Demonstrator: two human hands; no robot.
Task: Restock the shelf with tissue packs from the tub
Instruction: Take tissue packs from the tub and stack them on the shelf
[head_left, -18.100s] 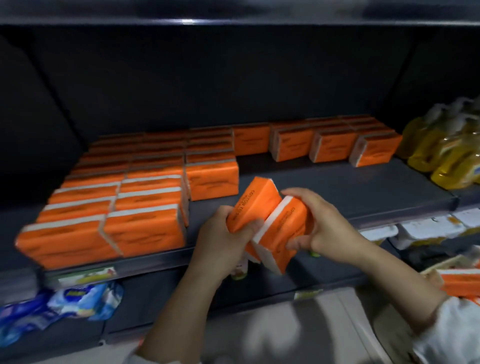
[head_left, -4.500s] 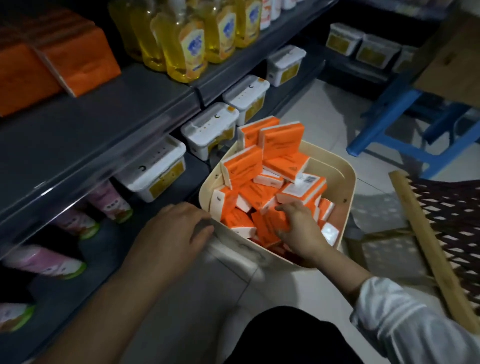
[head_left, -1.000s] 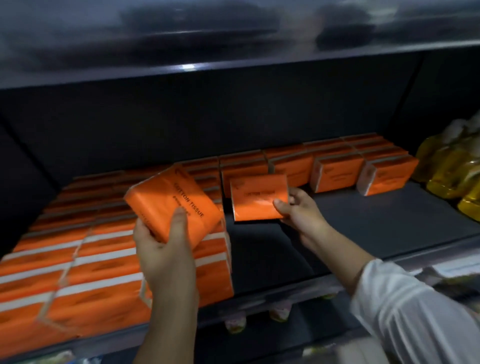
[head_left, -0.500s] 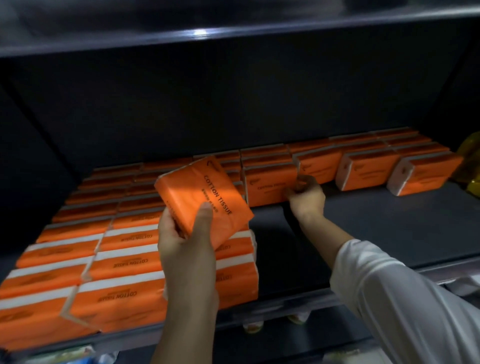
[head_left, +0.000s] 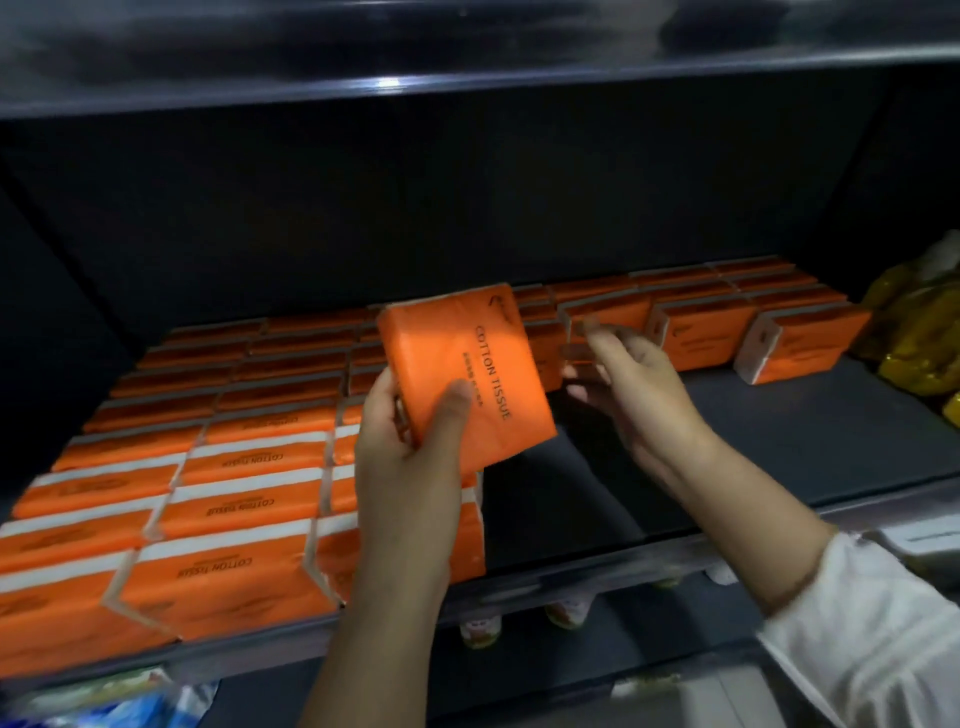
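My left hand (head_left: 410, 447) grips an orange tissue pack (head_left: 462, 374) marked COTTON TISSUE, held tilted above the dark shelf (head_left: 675, 467). My right hand (head_left: 623, 384) hovers just right of that pack, fingers loosely spread, holding nothing. Rows of orange tissue packs (head_left: 228, 467) fill the shelf's left part from front to back. Another row of packs (head_left: 727, 327) runs along the back on the right. The tub is out of view.
Yellow bottles (head_left: 919, 332) stand at the shelf's right end. Bare shelf surface lies in front of the back row on the right. A shelf board (head_left: 467, 62) hangs above. Below are small bottles (head_left: 480, 631) and blue packets (head_left: 130, 706) on a lower shelf.
My right hand has let go of the pack it set at the back row and drawn back toward the left hand. The left hand's pack has shifted slightly right.
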